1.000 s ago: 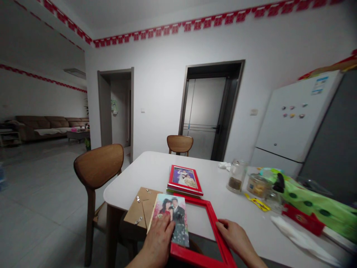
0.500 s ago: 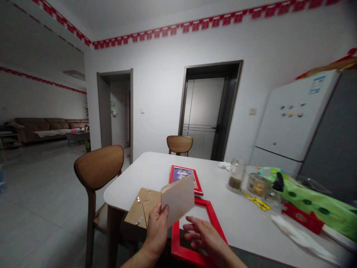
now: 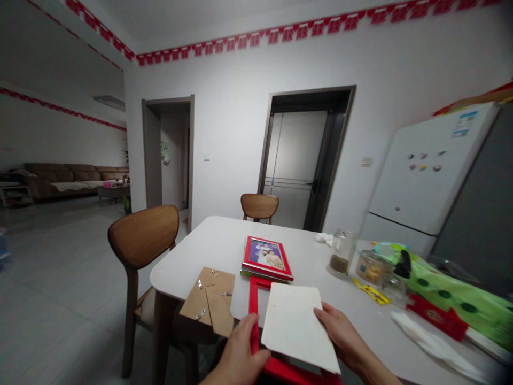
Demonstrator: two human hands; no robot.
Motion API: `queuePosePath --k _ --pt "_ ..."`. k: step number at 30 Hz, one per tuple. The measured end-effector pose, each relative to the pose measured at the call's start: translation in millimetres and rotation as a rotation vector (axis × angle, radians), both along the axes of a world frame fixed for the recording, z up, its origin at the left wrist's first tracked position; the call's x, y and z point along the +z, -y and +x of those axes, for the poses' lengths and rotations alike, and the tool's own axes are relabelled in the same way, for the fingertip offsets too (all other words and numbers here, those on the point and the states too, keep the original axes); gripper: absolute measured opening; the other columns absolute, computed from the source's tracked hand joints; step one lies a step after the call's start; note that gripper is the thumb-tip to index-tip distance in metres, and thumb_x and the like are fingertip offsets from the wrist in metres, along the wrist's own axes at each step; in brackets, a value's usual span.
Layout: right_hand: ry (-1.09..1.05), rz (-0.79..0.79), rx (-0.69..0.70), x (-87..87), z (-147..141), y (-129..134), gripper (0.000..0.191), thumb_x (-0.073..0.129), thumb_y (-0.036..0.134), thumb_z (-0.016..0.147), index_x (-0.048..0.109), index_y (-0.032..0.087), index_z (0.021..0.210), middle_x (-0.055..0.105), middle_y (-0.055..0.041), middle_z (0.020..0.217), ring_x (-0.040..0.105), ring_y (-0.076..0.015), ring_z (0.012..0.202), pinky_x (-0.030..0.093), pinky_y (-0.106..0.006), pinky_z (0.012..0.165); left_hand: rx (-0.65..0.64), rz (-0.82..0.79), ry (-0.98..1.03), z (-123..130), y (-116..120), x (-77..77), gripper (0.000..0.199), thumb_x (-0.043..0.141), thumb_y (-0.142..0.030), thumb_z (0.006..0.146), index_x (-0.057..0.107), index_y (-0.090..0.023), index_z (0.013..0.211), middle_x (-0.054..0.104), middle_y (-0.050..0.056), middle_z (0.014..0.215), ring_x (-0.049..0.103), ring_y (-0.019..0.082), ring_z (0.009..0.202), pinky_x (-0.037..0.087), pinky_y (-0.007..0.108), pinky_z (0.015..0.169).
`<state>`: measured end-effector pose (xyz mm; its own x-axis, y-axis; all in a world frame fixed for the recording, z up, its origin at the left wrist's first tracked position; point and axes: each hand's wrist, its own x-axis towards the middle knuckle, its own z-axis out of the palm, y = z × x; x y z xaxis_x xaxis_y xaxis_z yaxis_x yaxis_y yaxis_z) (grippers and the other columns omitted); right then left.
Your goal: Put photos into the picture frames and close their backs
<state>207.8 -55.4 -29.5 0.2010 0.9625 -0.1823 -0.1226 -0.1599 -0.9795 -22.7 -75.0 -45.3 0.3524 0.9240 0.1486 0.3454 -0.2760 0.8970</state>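
Note:
My right hand (image 3: 340,332) grips the right edge of a white rectangular board (image 3: 298,323), thumb on its top face. The board lies tilted over an empty-looking red picture frame (image 3: 253,299), hiding most of its opening. My left hand (image 3: 240,353) is closed around the left side of that frame, its thumb near the board's lower left corner. Just beyond sits a stack of framed pictures, the top one a red-framed photo (image 3: 266,255). To the left, a brown backing board (image 3: 208,299) with metal clips and a stand flap rests at the table edge.
On the white table (image 3: 308,256), a glass jar (image 3: 340,254), a food tub (image 3: 372,266), a yellow packet (image 3: 372,292), a red box (image 3: 436,316) and a green package (image 3: 460,299) stand at the right. Wooden chairs are at the left (image 3: 144,235) and far side (image 3: 259,206).
The white board has passed from my left hand to my right and turned flatter over the frame. My left hand has moved down onto the frame's left side.

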Motion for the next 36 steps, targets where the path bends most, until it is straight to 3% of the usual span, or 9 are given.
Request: queuePosePath --k 4,10,12,16,20,24,30,33,36 --pt "0.093 -0.015 0.053 -5.5 -8 -7 0.04 0.042 0.017 0.066 0.049 0.011 0.105 0.068 -0.005 0.068 0.063 -0.0188 0.06 0.047 -0.027 0.051 -0.157 0.128 -0.313 1 4 -5.9 0.072 0.061 -0.013 0.055 0.038 -0.003 0.122 0.028 0.019 0.133 0.025 0.027 0.122 0.02 0.035 0.102" --pt "0.336 -0.011 0.082 -9.5 -20 -20 0.034 0.037 0.021 0.068 0.056 0.01 0.094 0.067 -0.0068 0.067 0.062 -0.0183 0.06 0.046 -0.026 0.051 -0.199 0.219 -0.411 -4 -1 -8.2 0.071 0.064 -0.012 0.055 0.039 -0.004 0.121 0.03 0.019 0.132 0.026 0.025 0.122 0.022 0.036 0.101" --pt "0.508 0.0 0.11 -9.8 -20 -24 0.035 0.032 0.021 0.07 0.057 0.01 0.093 0.067 -0.008 0.073 0.062 -0.0178 0.065 0.046 -0.025 0.056 -0.197 0.247 -0.415 -6 -2 -8.1 0.069 0.064 -0.014 0.056 0.039 -0.005 0.12 0.031 0.019 0.131 0.026 0.024 0.122 0.023 0.036 0.101" --pt "1.06 0.012 0.094 -6.3 -18 -29 0.034 0.03 0.021 0.072 0.06 0.011 0.086 0.066 -0.0121 0.085 0.06 -0.0192 0.08 0.044 -0.026 0.069 -0.172 0.272 -0.443 -4 -1 -8.6 0.067 0.066 -0.018 0.057 0.042 -0.008 0.118 0.034 0.016 0.131 0.029 0.024 0.121 0.025 0.036 0.1" --pt "1.264 -0.046 0.054 -2.3 -21 -25 0.035 0.036 0.03 0.072 0.06 0.008 0.085 0.063 -0.021 0.09 0.058 -0.0277 0.086 0.041 -0.036 0.073 -0.16 0.309 -0.48 -1 1 -9.8 0.057 0.067 -0.024 0.059 0.049 -0.013 0.112 0.039 0.013 0.128 0.033 0.024 0.118 0.026 0.034 0.099" --pt "1.496 -0.132 0.054 -4.0 -28 -17 0.038 0.035 0.036 0.073 0.06 0.011 0.088 0.063 -0.0185 0.09 0.059 -0.0285 0.081 0.041 -0.038 0.066 -0.147 0.346 -0.492 1 2 -10.2 0.047 0.064 -0.03 0.063 0.052 -0.017 0.107 0.042 0.009 0.126 0.033 0.024 0.118 0.027 0.035 0.099" --pt "1.563 -0.098 0.0 -11.7 -26 -18 0.037 0.041 0.038 0.071 0.057 0.013 0.093 0.063 -0.0142 0.088 0.059 -0.0267 0.079 0.041 -0.035 0.064 -0.161 0.296 -0.55 -11 6 2.7 0.06 0.063 -0.021 0.061 0.045 -0.013 0.117 0.036 0.012 0.13 0.03 0.023 0.12 0.024 0.033 0.1" --pt "1.505 -0.04 0.008 -9.8 -30 -17 0.038 0.039 0.035 0.073 0.055 0.015 0.101 0.062 -0.0132 0.095 0.058 -0.0243 0.084 0.041 -0.033 0.067 -0.087 0.307 -0.585 -42 -1 4.7 0.063 0.062 -0.018 0.059 0.043 -0.017 0.119 0.031 0.009 0.133 0.026 0.022 0.122 0.021 0.035 0.101" --pt "1.396 0.091 0.061 -2.9 -53 -12 0.041 0.037 0.034 0.076 0.051 0.014 0.109 0.059 -0.0125 0.1 0.057 -0.0214 0.086 0.04 -0.031 0.071 0.087 0.309 -0.698 -82 -20 -4.7 0.068 0.061 -0.014 0.057 0.04 -0.018 0.121 0.029 0.009 0.134 0.024 0.023 0.123 0.018 0.04 0.102"
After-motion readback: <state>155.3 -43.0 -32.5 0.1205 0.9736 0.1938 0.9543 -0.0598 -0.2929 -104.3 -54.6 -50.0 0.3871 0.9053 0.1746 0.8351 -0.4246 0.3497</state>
